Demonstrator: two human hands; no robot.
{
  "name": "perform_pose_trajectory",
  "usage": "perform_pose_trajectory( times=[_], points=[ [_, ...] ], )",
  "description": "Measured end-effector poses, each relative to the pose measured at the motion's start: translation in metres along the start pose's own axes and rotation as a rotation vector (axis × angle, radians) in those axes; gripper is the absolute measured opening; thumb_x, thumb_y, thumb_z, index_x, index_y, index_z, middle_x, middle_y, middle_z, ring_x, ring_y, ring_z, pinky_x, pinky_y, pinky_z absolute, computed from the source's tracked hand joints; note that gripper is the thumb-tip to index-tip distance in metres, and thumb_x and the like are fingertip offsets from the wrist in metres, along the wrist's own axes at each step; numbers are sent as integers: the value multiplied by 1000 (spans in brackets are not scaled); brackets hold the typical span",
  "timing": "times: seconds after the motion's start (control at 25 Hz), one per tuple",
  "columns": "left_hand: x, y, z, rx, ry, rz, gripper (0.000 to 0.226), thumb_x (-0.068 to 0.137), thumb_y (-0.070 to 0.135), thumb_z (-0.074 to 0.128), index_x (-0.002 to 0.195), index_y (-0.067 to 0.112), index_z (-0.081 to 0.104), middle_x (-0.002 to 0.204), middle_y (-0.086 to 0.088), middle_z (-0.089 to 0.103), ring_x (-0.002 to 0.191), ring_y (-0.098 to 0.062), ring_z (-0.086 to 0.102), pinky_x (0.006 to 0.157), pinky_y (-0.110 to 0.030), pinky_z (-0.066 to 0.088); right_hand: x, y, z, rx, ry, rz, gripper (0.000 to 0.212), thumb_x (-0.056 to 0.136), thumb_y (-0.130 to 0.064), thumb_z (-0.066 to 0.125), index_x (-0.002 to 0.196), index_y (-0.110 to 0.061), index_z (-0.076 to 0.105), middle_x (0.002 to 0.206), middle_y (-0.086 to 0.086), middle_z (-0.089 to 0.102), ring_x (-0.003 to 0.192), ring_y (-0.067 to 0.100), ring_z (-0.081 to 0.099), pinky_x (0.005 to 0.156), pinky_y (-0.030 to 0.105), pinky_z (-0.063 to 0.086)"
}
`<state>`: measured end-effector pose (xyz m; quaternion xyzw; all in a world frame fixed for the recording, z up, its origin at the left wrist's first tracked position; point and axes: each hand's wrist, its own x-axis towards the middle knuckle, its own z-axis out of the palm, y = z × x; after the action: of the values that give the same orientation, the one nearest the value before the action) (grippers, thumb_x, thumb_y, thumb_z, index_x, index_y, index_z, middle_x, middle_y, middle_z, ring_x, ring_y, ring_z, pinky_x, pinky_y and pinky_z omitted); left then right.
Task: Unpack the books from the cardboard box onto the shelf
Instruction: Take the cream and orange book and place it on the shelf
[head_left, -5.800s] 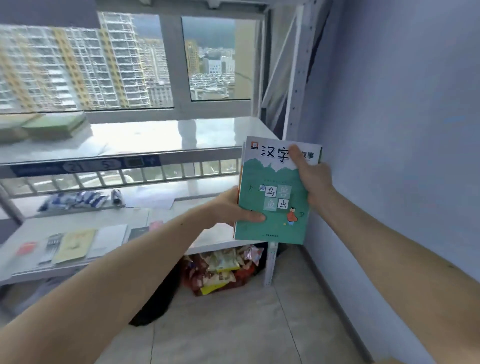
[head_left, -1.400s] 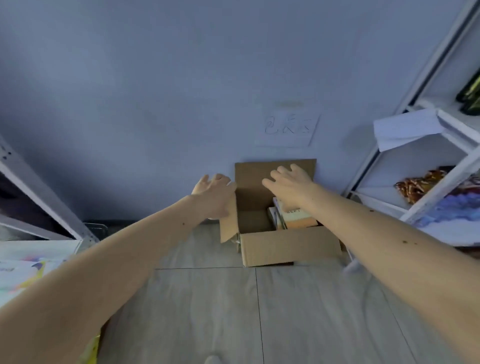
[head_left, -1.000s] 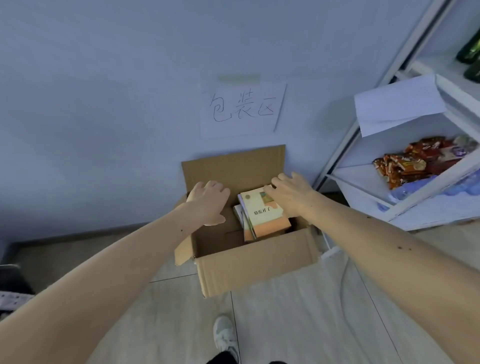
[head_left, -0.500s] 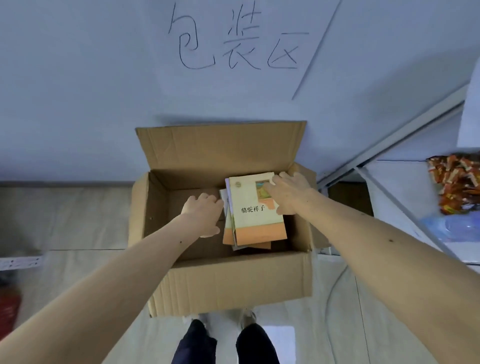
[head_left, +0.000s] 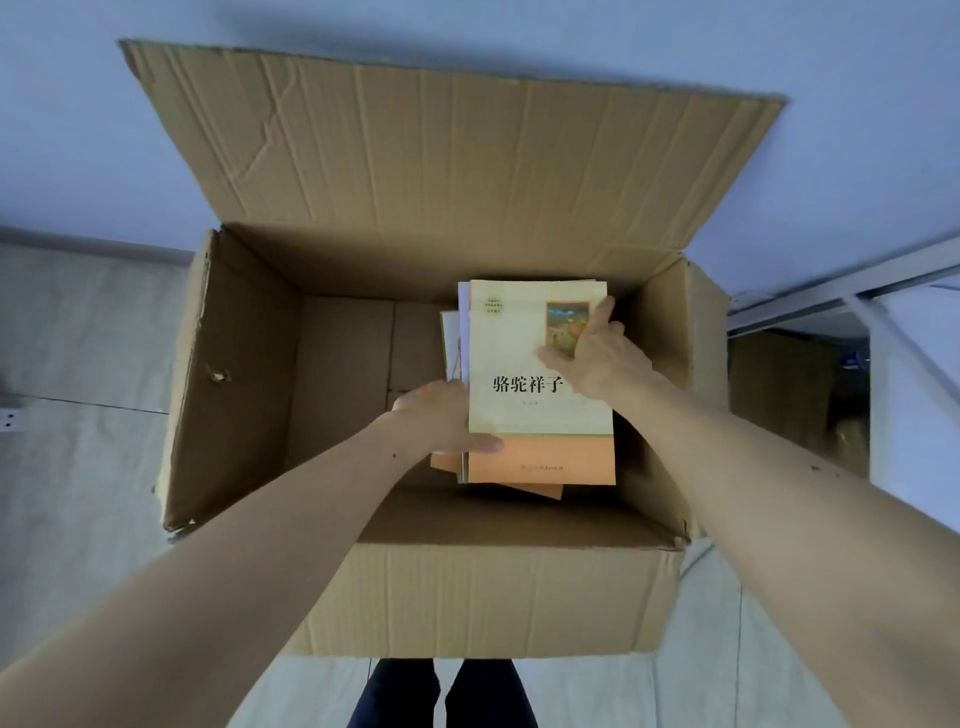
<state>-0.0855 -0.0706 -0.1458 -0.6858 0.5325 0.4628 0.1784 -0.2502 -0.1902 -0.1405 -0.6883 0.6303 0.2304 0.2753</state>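
An open cardboard box (head_left: 493, 597) stands on the floor against the wall, its back flap up. A stack of books lies in its right half. The top book (head_left: 524, 353) has a cream cover with an orange band and black Chinese characters. My left hand (head_left: 441, 415) grips its left edge, thumb on the cover. My right hand (head_left: 597, 353) holds its upper right edge, thumb on the cover picture and fingers over the side. Other books (head_left: 451, 338) show under it at the left and bottom. The box's left half is bare cardboard.
A white metal shelf frame (head_left: 831, 291) stands just right of the box, with a dark gap below it. My legs (head_left: 395, 696) are right behind the box's front wall. Pale floor tiles (head_left: 78, 415) lie to the left, and a blue-grey wall (head_left: 78, 130) rises behind.
The green book I held at the shelf is gone from my hands. I turned to the box, bent close over it, and both hands moved onto the top book's edges.
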Motion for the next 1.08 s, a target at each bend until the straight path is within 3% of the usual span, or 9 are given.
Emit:
perform_pose_trajectory(
  times=[0.08,0.24,0.4,0.52,0.64,0.72,0.84,1.0,1.08],
  points=[
    [11,1,3,-92,67,-53,87,67,68,74,128,12,47,103,1,55,92,-18,58,75,-34,53,11,0,9,153,33,47,105,88,-66,50,154,-13,-12,138,19,43,113,36,56,84,38,46],
    [23,16,5,-300,101,-202,99,61,54,87,135,7,40,127,-8,52,115,-25,57,90,-38,55,16,0,15,340,55,125,89,89,-63,50,149,-19,1,110,11,62,69,24,60,70,36,51],
    [26,38,7,-587,98,-438,106,63,42,90,141,4,29,136,-14,44,125,-30,49,95,-39,48,15,-5,13,341,102,156,85,90,-59,51,147,-9,13,113,11,65,86,30,64,80,42,55],
    [29,40,8,-818,98,-514,104,65,37,91,143,2,30,138,-14,48,129,-32,49,105,-44,47,13,-9,5,317,121,168,81,93,-52,50,147,-4,12,111,11,66,83,29,61,71,37,48],
    [20,37,10,-1062,58,-517,92,64,25,93,137,2,42,131,-13,59,122,-32,58,101,-48,51,4,-10,-2,279,117,168,75,93,-50,54,141,-5,20,115,11,65,102,32,64,70,36,44],
    [6,35,9,-1212,20,-515,79,62,19,95,126,6,50,122,-13,65,111,-32,65,92,-50,56,-6,-9,-8,222,131,135,67,90,-54,58,129,-8,30,115,9,65,103,32,64,69,36,43],
    [-30,27,-4,-1281,-73,-461,57,65,21,93,110,11,60,113,-9,71,94,-24,70,75,-39,61,-32,-14,-32,233,164,89,67,82,-57,68,116,-10,34,112,11,65,101,34,65,64,35,41],
    [-100,2,-44,-1270,-132,-406,47,60,29,95,97,15,71,99,-4,77,95,-21,70,83,-35,56,-81,-48,-80,315,114,72,73,73,-65,71,114,-8,52,113,9,68,103,29,66,67,32,45],
    [-147,-15,-71,-1323,-115,-364,52,58,24,96,103,13,72,96,-4,79,93,-22,74,85,-38,58,-112,-74,-107,408,56,12,64,69,-66,72,103,-12,66,104,7,72,93,27,69,72,32,54]
  ],
)
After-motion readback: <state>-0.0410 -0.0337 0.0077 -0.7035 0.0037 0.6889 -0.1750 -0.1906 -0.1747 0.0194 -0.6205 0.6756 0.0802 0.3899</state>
